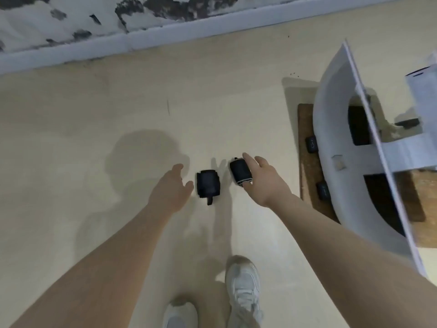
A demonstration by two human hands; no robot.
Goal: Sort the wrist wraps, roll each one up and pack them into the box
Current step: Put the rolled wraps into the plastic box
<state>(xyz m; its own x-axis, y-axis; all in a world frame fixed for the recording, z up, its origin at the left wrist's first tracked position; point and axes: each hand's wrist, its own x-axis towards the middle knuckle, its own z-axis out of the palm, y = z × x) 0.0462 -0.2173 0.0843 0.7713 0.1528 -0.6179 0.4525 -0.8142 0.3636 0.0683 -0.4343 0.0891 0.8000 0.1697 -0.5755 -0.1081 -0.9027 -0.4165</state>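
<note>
Two rolled black wrist wraps lie on the pale floor. The left roll (pixel 208 184) has a short strap end sticking out toward me. My left hand (pixel 173 187) hovers just to its left, fingers relaxed and holding nothing. My right hand (pixel 263 179) holds the right roll (pixel 239 172), with the thumb at its near end and the fingers past its far end. The cardboard box (pixel 307 157) stands open at the right, and two black rolled wraps (pixel 311 144) show along its left inner side. White flaps (pixel 331 119) cover much of the box.
A white skirting board (pixel 165 36) runs along the far wall, with peeling paint above it. My two white shoes (pixel 243 290) stand on the floor below my arms. White packaging (pixel 423 91) sits at the far right edge.
</note>
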